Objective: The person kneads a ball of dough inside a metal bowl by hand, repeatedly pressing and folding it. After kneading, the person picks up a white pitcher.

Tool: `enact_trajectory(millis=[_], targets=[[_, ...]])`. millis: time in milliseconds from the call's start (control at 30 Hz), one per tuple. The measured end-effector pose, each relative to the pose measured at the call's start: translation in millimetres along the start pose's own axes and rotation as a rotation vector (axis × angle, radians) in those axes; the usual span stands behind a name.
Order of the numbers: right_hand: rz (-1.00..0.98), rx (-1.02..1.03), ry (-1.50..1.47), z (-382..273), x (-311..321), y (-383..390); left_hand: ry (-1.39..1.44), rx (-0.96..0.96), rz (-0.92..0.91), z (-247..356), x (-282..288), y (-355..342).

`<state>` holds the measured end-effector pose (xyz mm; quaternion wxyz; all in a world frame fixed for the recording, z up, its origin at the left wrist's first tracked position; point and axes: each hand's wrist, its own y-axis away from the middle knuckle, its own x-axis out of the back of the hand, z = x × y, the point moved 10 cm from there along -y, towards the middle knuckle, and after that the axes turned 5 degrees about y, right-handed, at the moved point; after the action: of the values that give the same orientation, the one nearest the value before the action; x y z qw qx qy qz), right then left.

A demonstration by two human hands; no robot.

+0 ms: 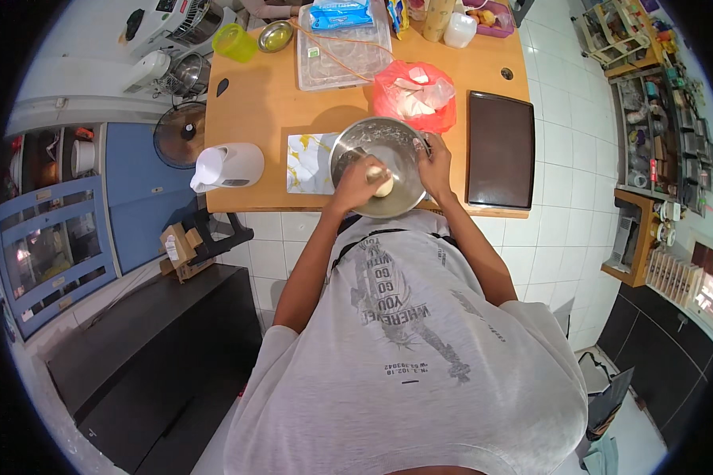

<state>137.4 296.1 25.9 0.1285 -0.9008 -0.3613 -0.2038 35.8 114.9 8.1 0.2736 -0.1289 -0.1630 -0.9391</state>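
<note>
Left hand (360,182) curled around pale dough lump (385,189) inside steel mixing bowl (406,162); lump left of right hand (434,166), which clamps bowl's rim. Hands apart. Red plastic bag (444,117) just beyond, on desk (491,59).

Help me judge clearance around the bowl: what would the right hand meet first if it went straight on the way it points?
Beyond the metal bowl it holds at the rim, the right hand would probably meet the red plastic bag first; relative height is unclear.

The bowl (405,162) is shiny metal, the bag (442,117) crinkled plastic, the tabletop (273,103) smooth, wood-like.
</note>
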Motion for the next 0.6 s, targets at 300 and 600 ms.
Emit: enact_trajectory(millis=[300, 600], targets=[[-0.089, 0.006, 0.027, -8.9, -12.1, -0.3, -0.451, -0.111, -0.175, 7.8, -39.5, 14.3], [-0.055, 0.065, 0.011, -15.2, -12.1, 1.1, -0.697, -0.128, 0.024, 11.3, -43.1, -28.5]])
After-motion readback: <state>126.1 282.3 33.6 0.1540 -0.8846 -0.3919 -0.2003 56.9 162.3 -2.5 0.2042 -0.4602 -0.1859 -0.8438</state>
